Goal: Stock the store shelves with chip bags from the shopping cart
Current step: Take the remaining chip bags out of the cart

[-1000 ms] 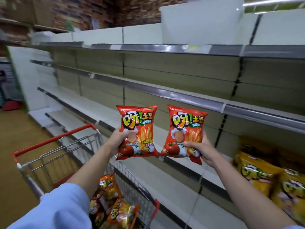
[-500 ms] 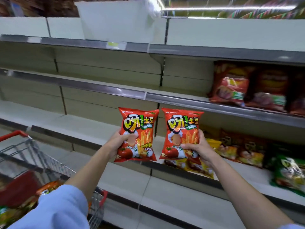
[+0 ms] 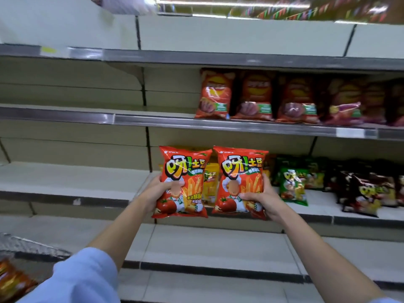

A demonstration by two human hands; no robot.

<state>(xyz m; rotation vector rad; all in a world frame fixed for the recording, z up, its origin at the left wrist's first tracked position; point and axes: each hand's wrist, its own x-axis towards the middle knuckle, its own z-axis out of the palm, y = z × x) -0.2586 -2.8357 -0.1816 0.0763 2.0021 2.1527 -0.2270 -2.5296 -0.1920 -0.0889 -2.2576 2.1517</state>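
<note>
Two identical red chip bags with tomato and fries art are held upright, side by side, in front of the shelves. My left hand (image 3: 156, 191) grips the left red bag (image 3: 182, 182) at its left edge. My right hand (image 3: 263, 199) grips the right red bag (image 3: 239, 181) along its lower right side. Behind them, on the third shelf (image 3: 72, 179), stands a yellow chip bag (image 3: 211, 180). The shopping cart's wire rim (image 3: 28, 246) shows at the lower left, with an orange bag (image 3: 12, 281) inside it.
The second shelf (image 3: 240, 125) carries a row of orange-red bags (image 3: 215, 95) on its right half. Green bags (image 3: 293, 186) and dark bags (image 3: 363, 193) fill the third shelf to the right. The left parts of these shelves and the lower shelf (image 3: 218, 246) are bare.
My view has swung right along the aisle. The cart has slid to the lower left corner and more stocked bags have come into sight. Both hands keep their bags, now closer together.
</note>
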